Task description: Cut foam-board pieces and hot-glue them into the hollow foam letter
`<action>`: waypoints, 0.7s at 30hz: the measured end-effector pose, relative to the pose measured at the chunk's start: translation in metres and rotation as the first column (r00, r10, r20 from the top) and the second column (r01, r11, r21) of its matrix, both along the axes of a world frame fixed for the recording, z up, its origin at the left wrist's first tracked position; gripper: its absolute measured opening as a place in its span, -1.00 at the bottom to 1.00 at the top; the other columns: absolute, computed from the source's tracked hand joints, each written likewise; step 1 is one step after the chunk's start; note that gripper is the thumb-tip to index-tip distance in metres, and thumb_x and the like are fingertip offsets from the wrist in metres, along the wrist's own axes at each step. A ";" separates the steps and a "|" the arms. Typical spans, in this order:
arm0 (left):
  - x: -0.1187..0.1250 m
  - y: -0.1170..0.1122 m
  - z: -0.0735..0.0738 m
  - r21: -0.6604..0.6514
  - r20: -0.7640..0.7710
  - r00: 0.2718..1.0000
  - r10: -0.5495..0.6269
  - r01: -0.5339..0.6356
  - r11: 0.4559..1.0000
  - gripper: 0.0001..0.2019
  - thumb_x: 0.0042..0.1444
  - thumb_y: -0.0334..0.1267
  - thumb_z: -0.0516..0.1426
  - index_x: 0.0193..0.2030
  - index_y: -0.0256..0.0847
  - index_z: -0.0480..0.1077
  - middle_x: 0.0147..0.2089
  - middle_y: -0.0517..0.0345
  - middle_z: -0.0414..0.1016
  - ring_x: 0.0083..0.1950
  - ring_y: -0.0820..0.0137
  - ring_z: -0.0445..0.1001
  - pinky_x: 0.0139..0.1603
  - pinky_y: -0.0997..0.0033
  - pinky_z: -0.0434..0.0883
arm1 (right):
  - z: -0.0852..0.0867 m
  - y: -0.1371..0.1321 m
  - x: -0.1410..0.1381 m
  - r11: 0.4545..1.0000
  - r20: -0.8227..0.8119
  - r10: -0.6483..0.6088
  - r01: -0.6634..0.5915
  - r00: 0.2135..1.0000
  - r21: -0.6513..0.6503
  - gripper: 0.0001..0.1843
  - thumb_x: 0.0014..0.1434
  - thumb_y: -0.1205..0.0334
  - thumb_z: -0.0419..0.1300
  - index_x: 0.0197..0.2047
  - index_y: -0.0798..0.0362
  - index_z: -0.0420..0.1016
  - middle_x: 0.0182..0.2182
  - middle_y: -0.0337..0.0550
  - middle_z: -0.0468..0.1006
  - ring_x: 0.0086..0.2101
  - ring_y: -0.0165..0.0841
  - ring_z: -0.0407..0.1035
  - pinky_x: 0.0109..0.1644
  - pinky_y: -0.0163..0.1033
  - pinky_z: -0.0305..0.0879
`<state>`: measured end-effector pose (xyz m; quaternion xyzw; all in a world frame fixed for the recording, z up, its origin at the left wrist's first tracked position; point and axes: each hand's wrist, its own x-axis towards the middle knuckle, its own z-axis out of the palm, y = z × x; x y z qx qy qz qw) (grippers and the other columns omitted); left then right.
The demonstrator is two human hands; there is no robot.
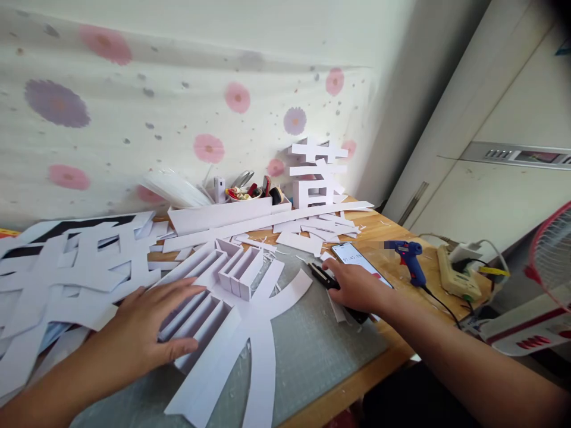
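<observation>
To the left of the white board piece with curved arms and thin upright strips [250,306]: a heap of cut-out white sheets [102,276]. My left hand [147,321] is over the piece's left side, fingers spread, thumb apart, nothing pinched; cannot tell whether the fingertips press the strips. Behind the piece, a bundle of translucent whitish sticks [173,187], then a long white board tray [218,217]. The piece itself lies flat on a grey gridded cutting mat [312,351], strips standing on edge. Behind it and to the right, a white openwork board shape [306,187] stands upright, loose white offcuts at its foot. Right of the piece, my right hand [352,288] has its fingers curled over a black-handled tool [322,276]; cannot tell if it is gripped or only touched. Just beyond that hand, a phone with a lit screen [357,255]. Farther right of the piece: a blue glue gun [413,264], cord trailing, then a cream power strip [455,279] with plugs in it.
</observation>
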<state>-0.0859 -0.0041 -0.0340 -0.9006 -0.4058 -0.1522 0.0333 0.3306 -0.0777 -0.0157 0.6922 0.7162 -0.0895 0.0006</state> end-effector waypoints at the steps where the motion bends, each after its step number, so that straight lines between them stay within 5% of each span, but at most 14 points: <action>1: -0.001 -0.001 -0.003 0.024 0.003 1.000 -0.001 0.001 1.000 -0.33 -0.14 0.18 0.25 0.18 0.19 0.37 0.20 0.13 0.47 0.12 -0.03 0.46 0.06 0.05 0.38 | 0.001 0.005 0.004 1.000 0.014 -0.007 0.007 1.000 0.002 -0.44 0.05 0.25 0.16 0.16 0.04 0.27 -0.24 -0.01 0.60 -0.25 -0.14 0.48 -0.28 -0.24 0.18; 4: 0.000 -0.004 -0.008 0.055 0.017 1.000 -0.003 0.002 0.999 -0.34 -0.13 0.14 0.24 0.18 0.21 0.35 0.21 0.15 0.45 0.15 -0.04 0.44 0.08 -0.02 0.35 | 0.007 0.029 0.017 0.999 0.052 0.000 -0.001 0.999 0.037 -0.45 0.06 0.16 0.21 0.14 0.04 0.33 -0.22 -0.02 0.61 -0.26 -0.15 0.48 -0.27 -0.23 0.21; 8: 0.003 -0.007 -0.006 0.015 0.002 1.000 -0.025 0.025 1.000 -0.41 -0.13 0.00 0.25 0.14 0.25 0.37 0.25 0.18 0.40 0.20 -0.04 0.39 0.21 -0.20 0.22 | 0.009 0.077 0.025 0.991 0.084 -0.022 0.011 0.996 0.134 -0.53 0.19 0.07 0.12 0.10 0.12 0.43 0.06 0.11 0.50 0.03 -0.10 0.37 0.02 -0.17 0.22; 14: 0.004 -0.003 0.008 -0.134 0.032 0.999 -0.019 0.023 0.991 -0.57 -0.06 -0.12 0.16 0.02 0.11 0.49 0.30 0.10 0.35 0.31 -0.06 0.25 0.27 -0.40 -0.05 | -0.008 0.117 0.018 0.995 0.090 0.013 -0.022 0.996 0.094 -0.52 0.08 0.07 0.23 0.04 0.11 0.51 -0.02 0.07 0.57 -0.03 -0.09 0.43 0.01 -0.17 0.27; 17: 0.001 0.000 0.015 -0.228 0.037 0.998 -0.055 0.062 0.972 -0.58 -0.01 -0.10 0.15 0.03 0.01 0.50 0.34 0.08 0.28 0.34 -0.03 0.19 0.28 -0.35 -0.07 | -0.013 0.120 0.015 0.993 0.065 -0.008 0.000 0.998 0.115 -0.48 0.00 0.17 0.28 0.06 0.11 0.50 -0.05 0.06 0.58 -0.08 -0.09 0.45 -0.04 -0.16 0.29; 21: 0.000 0.001 0.023 -0.241 0.093 0.989 -0.117 0.137 0.961 -0.59 0.03 -0.13 0.14 0.03 -0.13 0.51 0.38 0.07 0.22 0.34 0.09 0.20 0.29 -0.05 0.11 | -0.008 0.119 0.013 0.985 -0.017 -0.064 0.066 0.998 0.162 -0.60 -0.02 0.27 0.26 -0.05 0.12 0.57 -0.19 -0.01 0.62 -0.21 -0.17 0.48 -0.17 -0.21 0.30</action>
